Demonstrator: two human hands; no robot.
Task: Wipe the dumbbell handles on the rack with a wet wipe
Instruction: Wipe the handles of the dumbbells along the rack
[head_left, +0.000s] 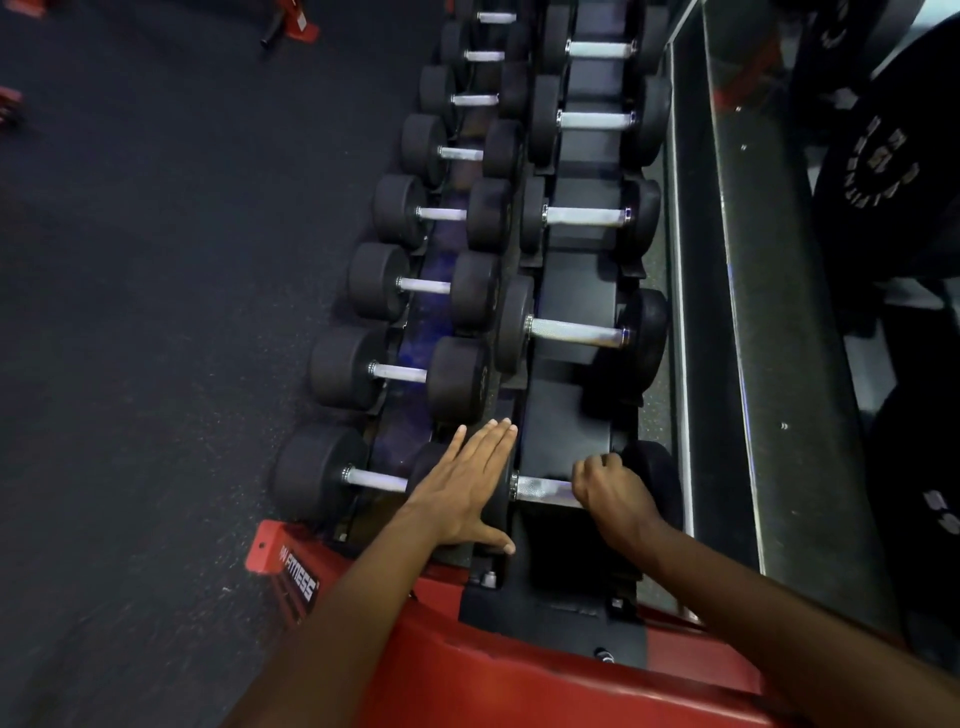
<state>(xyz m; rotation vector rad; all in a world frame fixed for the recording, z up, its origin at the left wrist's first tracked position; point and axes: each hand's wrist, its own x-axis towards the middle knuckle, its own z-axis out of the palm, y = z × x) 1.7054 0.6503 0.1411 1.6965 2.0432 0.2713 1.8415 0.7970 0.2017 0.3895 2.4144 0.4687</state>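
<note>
Two rows of black dumbbells with silver handles lie on a black and red rack (550, 415). My right hand (610, 493) curls round the handle (540, 488) of the nearest dumbbell in the upper row, at its right end. No wet wipe shows; anything under the fingers is hidden. My left hand (467, 488) lies flat with straight fingers on the left head (501, 501) of that same dumbbell. Just to the left, the nearest lower-row dumbbell (322, 473) shows its bare handle.
The rack's red end frame (291, 566) with white lettering is below my arms. Dark rubber floor (156, 312) spreads to the left. A mirror (769, 312) runs along the right behind the rack, and black weight plates (878, 166) show at far right.
</note>
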